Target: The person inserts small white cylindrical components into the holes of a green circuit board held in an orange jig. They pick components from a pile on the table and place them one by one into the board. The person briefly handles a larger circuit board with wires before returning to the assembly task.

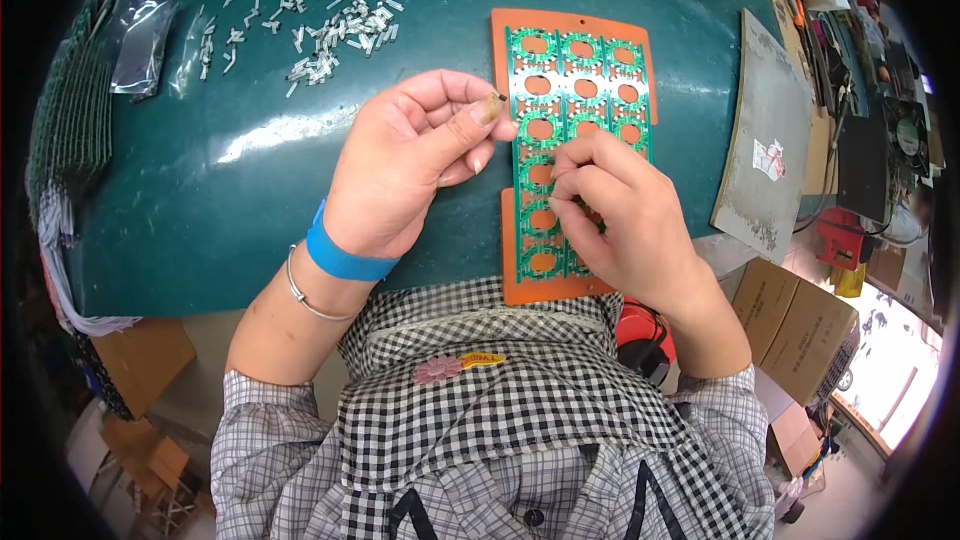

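Note:
A green circuit board panel (522, 152) with rows of oval cutouts lies on an orange board (530, 292) in front of me. My left hand (392, 155), with a blue wristband, is raised by the panel's left edge. Between its thumb and forefinger a small dark piece (502, 97) sticks out, too small to name. My right hand (640, 215) is over the middle of the panel, fingers bent, thumb and forefinger close together. What it holds, if anything, is hidden. The hand covers part of the panel's right side.
Many small silvery-white parts (345, 15) are scattered on the green table (440, 240) at the far left. Clear plastic bags (147, 35) and a stack of green boards (75, 110) stand at the left edge. A grey panel (765, 140) and cardboard boxes (790, 325) are at right.

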The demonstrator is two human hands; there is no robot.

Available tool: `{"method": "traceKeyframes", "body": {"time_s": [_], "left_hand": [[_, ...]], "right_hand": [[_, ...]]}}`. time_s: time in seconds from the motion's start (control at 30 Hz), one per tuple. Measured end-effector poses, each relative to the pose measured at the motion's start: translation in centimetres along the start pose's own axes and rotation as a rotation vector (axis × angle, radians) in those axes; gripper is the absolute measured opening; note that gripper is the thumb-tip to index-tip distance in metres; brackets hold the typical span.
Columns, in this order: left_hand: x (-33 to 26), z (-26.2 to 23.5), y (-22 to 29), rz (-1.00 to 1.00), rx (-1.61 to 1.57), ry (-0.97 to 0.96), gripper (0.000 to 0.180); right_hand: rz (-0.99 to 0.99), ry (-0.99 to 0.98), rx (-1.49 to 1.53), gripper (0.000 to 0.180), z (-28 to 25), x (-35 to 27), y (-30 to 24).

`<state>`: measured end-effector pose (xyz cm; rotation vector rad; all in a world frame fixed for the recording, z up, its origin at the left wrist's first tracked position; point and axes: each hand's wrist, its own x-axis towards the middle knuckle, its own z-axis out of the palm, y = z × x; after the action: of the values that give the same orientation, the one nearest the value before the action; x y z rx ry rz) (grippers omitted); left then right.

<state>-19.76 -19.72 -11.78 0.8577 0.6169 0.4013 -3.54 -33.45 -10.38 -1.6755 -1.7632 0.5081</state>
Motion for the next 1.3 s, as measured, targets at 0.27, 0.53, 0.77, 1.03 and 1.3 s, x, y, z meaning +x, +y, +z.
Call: {"method": "traceKeyframes", "body": {"time_s": [0.27, 0.53, 0.77, 1.03, 1.3], "left_hand": [[-0.2, 0.1, 0.0, -0.022, 0.053, -0.036, 0.011], [-0.5, 0.5, -0.6, 0.049, 0.169, -0.106, 0.010], [-0.5, 0.5, -1.0, 0.105, 0.212, -0.116, 0.010], [-0.9, 0.6, -0.6, 0.087, 0.250, -0.120, 0.013], [-0.1, -0.6, 0.7, 0.018, -0.018, -0.007, 0.020]], "right_hand": [[-0.088, -0.063, -0.100, 0.015, -0.1, 0.3, 0.0], [0.125, 0.118, 0.193, 0.020, -2.8, 1.9, 0.0], [0.064, 0.137, 0.233, 0.018, -1.7, 2.7, -0.4], [0.039, 0.120, 0.229, 0.012, -1.4, 2.7, -0.8], [-0.038, -0.080, 0.113, 0.013, -2.1, -1.6, -0.7]]}}
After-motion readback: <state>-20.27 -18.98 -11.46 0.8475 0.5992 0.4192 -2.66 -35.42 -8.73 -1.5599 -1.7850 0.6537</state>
